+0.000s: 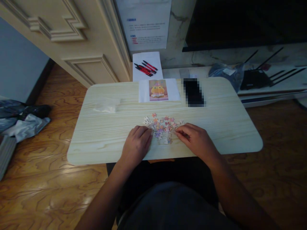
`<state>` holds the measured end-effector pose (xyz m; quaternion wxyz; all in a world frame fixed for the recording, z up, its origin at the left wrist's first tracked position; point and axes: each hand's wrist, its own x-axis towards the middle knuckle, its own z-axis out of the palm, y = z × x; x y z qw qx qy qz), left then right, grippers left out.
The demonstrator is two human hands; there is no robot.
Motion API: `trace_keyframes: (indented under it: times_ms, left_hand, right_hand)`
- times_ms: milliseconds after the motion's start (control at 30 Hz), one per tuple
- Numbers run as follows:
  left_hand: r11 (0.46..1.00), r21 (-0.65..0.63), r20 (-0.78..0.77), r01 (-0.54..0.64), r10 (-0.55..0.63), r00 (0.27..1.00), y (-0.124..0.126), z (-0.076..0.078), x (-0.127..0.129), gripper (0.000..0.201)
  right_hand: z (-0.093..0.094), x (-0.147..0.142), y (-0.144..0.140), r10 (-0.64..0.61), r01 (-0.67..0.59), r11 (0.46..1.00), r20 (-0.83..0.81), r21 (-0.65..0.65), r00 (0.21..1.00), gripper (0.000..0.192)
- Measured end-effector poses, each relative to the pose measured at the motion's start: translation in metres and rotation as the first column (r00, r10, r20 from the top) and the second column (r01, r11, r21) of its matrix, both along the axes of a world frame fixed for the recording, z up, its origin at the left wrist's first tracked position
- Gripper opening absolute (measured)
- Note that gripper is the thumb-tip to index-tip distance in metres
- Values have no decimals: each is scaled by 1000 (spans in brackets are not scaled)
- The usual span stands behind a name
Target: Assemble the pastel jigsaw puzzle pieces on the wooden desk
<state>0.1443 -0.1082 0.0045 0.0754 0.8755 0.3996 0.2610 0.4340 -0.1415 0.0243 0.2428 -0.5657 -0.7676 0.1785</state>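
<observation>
A loose pile of small jigsaw puzzle pieces (163, 127) in white, pink, orange and purple lies on the light wood-grain table (103, 134). At the pile's left edge, my left hand (137, 140) rests with fingers bent and close together; its fingertips are partly hidden. On the other side, my right hand (194, 137) pinches thumb and forefinger on what looks like a pale puzzle piece at the pile's right edge. Behind the pile lies a white sheet with a printed picture (158, 90) of a yellow figure in a party hat.
A clear plastic bag (107, 105) lies left on the table. Toward the back right is a dark, pixelated rectangular object (193, 92). Several red-and-black pens (146, 68) rest on white paper beyond the far edge. A router with antennas (256, 79) stands on a shelf.
</observation>
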Motion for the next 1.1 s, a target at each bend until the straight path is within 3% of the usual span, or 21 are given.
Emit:
trace_keyframes:
  times_ms: [200,567,700,833,967,1100]
  left_hand:
    - [1000,3,7,6,-6,1000,1,0,-1,21]
    - [999,33,20,10,-11,1000,0,9,5,20]
    - [995,-70,119,68,-59,991,-4,15,18,22]
    - [969,-171,257,178,-130,958,-4,15,40,29]
    - [945,-251,338,208,-116,934,3,13,59,15]
    - [909,-386,362,159,-9,932,8,14,65,9]
  right_hand:
    - [-1,3,1,-54,53,998,36,20,998,14]
    - [1,-3,1,-58,56,996,-27,-68,998,13]
    - [2,-2,-1,-78,64,994,-149,-94,986,11]
    - [2,-4,-1,-110,50,978,-302,-202,947,15]
    - [1,-8,-1,-158,11,949,-441,-316,883,19]
    - [0,-10,0,-178,11,943,-477,-332,861,24]
